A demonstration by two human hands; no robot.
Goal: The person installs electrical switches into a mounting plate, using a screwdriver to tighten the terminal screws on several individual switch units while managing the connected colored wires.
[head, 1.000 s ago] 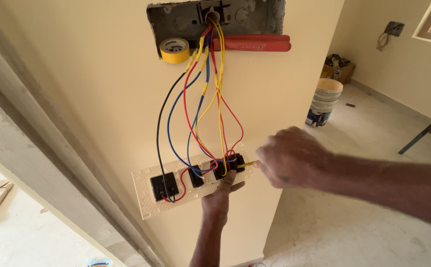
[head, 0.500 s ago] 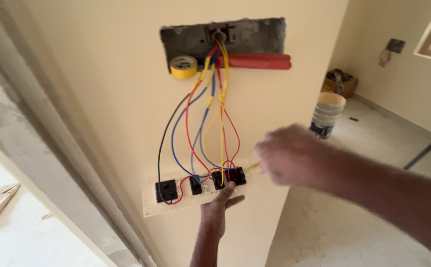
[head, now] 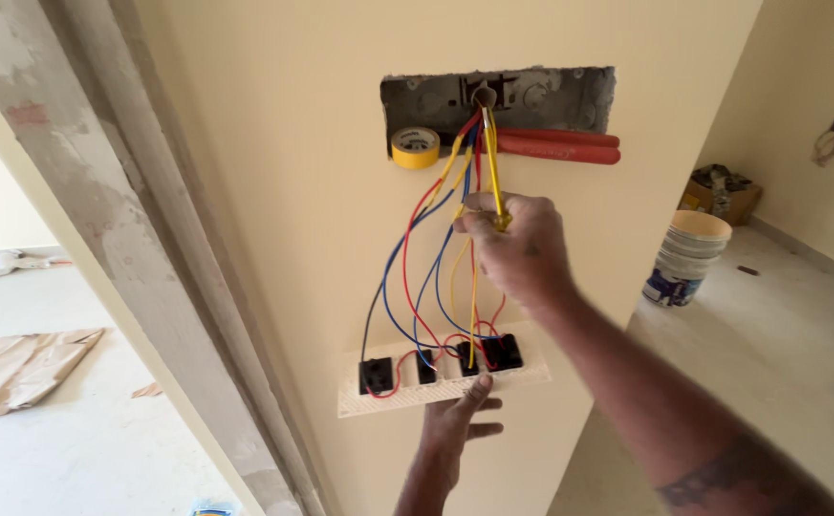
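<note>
A white switch plate with black switch modules on its back hangs below a wall box. Red, blue, yellow and black wires run from the box down to the modules. My left hand presses up against the plate's lower edge from beneath, fingers spread. My right hand is raised in front of the wires, closed around a yellow-handled screwdriver whose shaft points up toward the box opening.
A yellow tape roll and red-handled pliers rest on the box's lower ledge. A grey door frame runs down the left. A paint bucket and a cardboard box stand on the floor at right.
My right hand has lifted from the switch modules up to the wire bundle, with the screwdriver now pointing toward the wall box. My left hand stays under the plate.
</note>
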